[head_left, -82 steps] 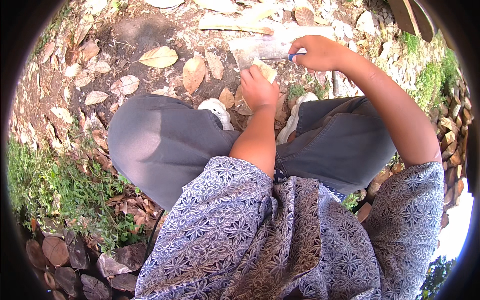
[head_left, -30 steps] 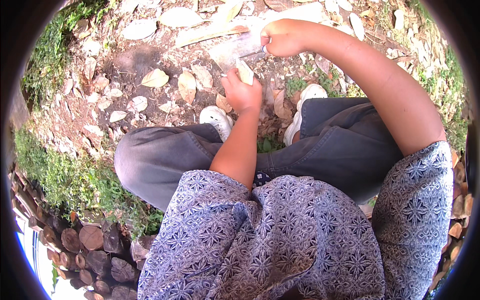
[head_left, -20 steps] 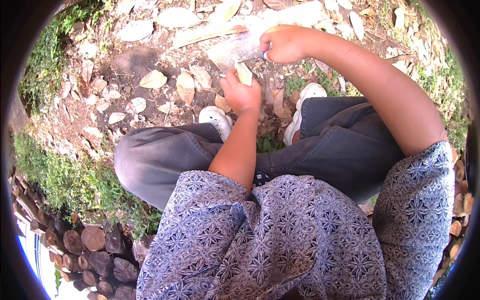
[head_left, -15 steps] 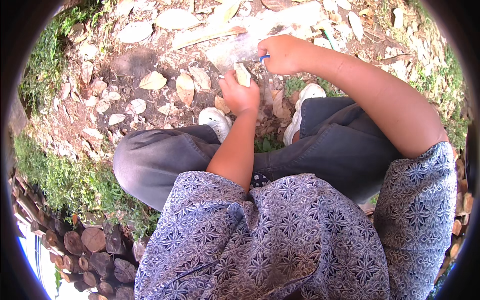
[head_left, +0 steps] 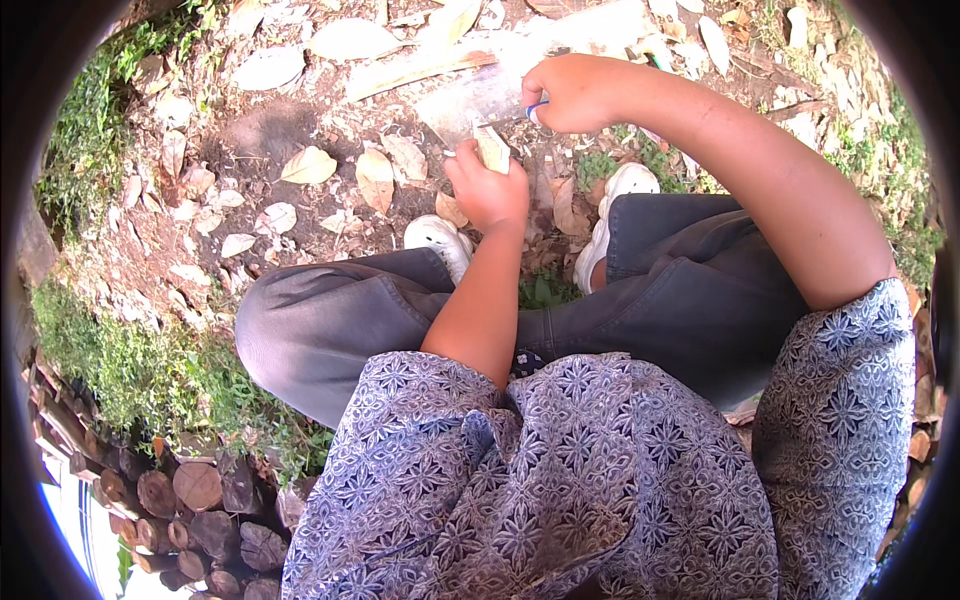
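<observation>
My left hand (head_left: pixel 488 190) is closed around a small pale-yellow block (head_left: pixel 492 148), which looks like a piece of wood; its upper end sticks out past the fingers. To the right and a little farther off, my right hand (head_left: pixel 575 95) is closed on a slim tool with a blue handle (head_left: pixel 538 106). Its working end points toward the block and is too small and glared to make out. Under both hands, a greyish flat sheet or board (head_left: pixel 455 105) lies on the soil, washed out by sunlight.
Dry leaves (head_left: pixel 308 166) and pale chips litter the brown soil. A long flat strip (head_left: pixel 420 72) lies beyond the hands. My white shoes (head_left: pixel 440 240) and bent knees (head_left: pixel 300 310) are close below. Green weeds (head_left: pixel 120 350) and stacked cut logs (head_left: pixel 197 485) are at the left.
My right hand has moved slightly farther away with the blue-handled tool, its wrist bent more. My left hand still holds the block, and the whole view has shifted a little.
</observation>
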`<state>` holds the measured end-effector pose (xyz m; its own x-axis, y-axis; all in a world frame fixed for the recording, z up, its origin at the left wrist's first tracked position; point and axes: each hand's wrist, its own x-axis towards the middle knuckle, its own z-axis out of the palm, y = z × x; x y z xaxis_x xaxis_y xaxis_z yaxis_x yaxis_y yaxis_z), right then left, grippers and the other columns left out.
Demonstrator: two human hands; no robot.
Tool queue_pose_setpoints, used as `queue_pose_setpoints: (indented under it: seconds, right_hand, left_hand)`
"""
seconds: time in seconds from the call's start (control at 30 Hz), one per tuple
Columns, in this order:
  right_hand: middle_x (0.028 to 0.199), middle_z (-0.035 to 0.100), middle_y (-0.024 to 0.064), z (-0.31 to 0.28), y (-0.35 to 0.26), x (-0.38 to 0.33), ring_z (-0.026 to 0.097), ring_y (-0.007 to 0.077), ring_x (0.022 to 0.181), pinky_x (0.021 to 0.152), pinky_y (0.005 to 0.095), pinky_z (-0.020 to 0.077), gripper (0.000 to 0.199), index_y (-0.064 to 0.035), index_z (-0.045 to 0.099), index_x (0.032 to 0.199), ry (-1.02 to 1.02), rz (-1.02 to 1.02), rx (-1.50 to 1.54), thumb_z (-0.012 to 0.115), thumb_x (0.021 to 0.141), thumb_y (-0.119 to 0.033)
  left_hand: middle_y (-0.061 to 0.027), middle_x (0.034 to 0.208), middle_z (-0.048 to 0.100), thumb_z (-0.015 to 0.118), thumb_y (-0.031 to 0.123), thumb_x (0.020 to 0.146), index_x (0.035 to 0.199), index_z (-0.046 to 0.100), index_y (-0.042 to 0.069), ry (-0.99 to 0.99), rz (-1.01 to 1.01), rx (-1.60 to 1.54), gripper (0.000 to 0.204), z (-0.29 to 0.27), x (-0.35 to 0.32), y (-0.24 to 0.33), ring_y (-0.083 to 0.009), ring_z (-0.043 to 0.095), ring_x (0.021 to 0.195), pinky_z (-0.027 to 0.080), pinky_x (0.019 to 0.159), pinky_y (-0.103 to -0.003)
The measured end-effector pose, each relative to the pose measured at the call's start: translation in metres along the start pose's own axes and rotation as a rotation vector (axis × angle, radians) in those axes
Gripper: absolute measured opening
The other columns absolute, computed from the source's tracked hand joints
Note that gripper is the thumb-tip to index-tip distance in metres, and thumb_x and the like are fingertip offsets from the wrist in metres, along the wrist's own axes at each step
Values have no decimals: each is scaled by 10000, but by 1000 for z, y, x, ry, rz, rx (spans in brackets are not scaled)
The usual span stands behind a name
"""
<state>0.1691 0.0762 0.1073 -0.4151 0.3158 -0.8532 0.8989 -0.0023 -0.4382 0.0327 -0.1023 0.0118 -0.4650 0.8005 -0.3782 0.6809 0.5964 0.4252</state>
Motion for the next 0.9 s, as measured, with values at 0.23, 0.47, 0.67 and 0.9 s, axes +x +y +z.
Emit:
queue_pose_setpoints:
  seconds: [0.23, 0.47, 0.67, 0.9]
  right_hand:
    - [1032, 725, 183, 2, -7, 13, 696, 339, 1001, 852, 433, 539, 281, -72, 691, 1108, -52, 60, -123, 630, 863, -193]
    - [1017, 722, 189, 4, -27, 6, 695, 342, 1017, 844, 435, 547, 326, -53, 664, 1133, -1, 72, -135, 612, 819, -126]
    - [1111, 709, 195, 22, -15, 7, 687, 348, 1046, 888, 437, 546, 333, -45, 681, 1132, 32, 68, -134, 596, 819, -120]
    - [1049, 738, 173, 4, 0, -5, 710, 302, 984, 853, 399, 549, 394, -66, 697, 1201, -89, 92, 35, 606, 830, -163]
  left_hand:
    - [-113, 1045, 584, 722, 141, 763, 1115, 604, 119, 25, 36, 13, 372, 2, 0, -2, -348, 645, 940, 524, 820, -467]
    - [-134, 1088, 585, 715, 154, 773, 1144, 597, 109, -9, 16, -1, 391, -2, 1, -3, -367, 635, 977, 515, 856, -474]
    - [-136, 1098, 585, 702, 172, 790, 1161, 589, 100, -8, 10, 30, 394, -4, -2, 8, -364, 633, 996, 511, 875, -475]
    - [-146, 1094, 579, 709, 170, 785, 1162, 586, 103, 0, 29, -2, 403, 1, 0, -5, -375, 631, 999, 514, 868, -484]
